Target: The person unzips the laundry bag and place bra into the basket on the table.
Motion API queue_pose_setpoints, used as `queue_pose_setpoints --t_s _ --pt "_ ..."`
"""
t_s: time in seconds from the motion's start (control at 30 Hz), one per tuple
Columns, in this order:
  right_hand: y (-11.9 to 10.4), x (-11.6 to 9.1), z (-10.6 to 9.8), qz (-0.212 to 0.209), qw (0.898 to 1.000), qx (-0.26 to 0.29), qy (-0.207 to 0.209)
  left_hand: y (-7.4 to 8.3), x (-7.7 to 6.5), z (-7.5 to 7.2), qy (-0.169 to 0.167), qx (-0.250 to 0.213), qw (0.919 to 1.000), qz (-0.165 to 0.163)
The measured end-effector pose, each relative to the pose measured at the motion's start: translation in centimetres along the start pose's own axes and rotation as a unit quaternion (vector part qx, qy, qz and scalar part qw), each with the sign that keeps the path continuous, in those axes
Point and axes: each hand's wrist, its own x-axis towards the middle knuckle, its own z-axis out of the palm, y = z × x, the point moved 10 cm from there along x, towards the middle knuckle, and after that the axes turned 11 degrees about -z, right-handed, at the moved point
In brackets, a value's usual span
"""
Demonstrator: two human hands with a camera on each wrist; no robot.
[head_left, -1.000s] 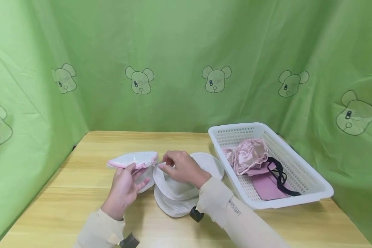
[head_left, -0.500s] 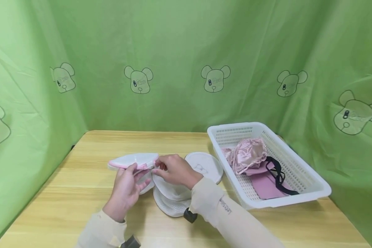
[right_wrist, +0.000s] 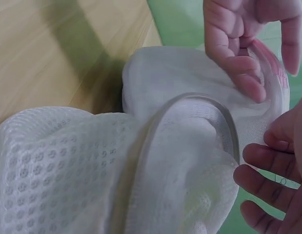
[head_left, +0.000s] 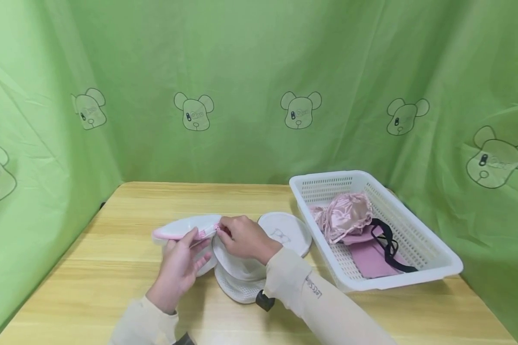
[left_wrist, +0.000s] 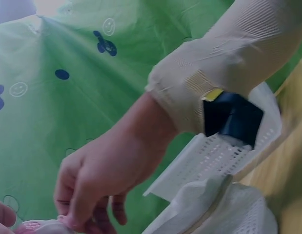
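I have the left hand (head_left: 177,266) in a narrow grip on the edge of a pink-trimmed white bag (head_left: 185,226), held up over the bench (head_left: 69,292), while the right hand (head_left: 247,238) pinches its zip end. Just below, I see white mesh bags (head_left: 240,289), and beside them a white basket (head_left: 397,282) holding a pink bra (head_left: 349,218).

The right hand (head_left: 244,238) is further left, at the pink-trimmed pouch (head_left: 185,227), baring more of a round bag (head_left: 286,233)
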Motion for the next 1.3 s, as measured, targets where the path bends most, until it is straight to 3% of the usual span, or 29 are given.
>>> queue_pose_setpoints --t_s 0.33,0.6,1.3 --pt "-0.5 0.1 0.0 -0.006 1.0 0.028 -0.007 -2.0 0.2 1.3 -0.021 0.016 0.9993 -0.025" --pt "-1.2 0.2 0.5 -0.027 0.998 0.043 -0.024 -1.8 0.5 1.6 -0.014 -0.015 0.9998 -0.007" --pt "-1.0 0.2 0.5 -0.031 0.998 0.037 -0.028 -1.5 0.6 1.2 0.009 -0.008 0.9999 -0.005"
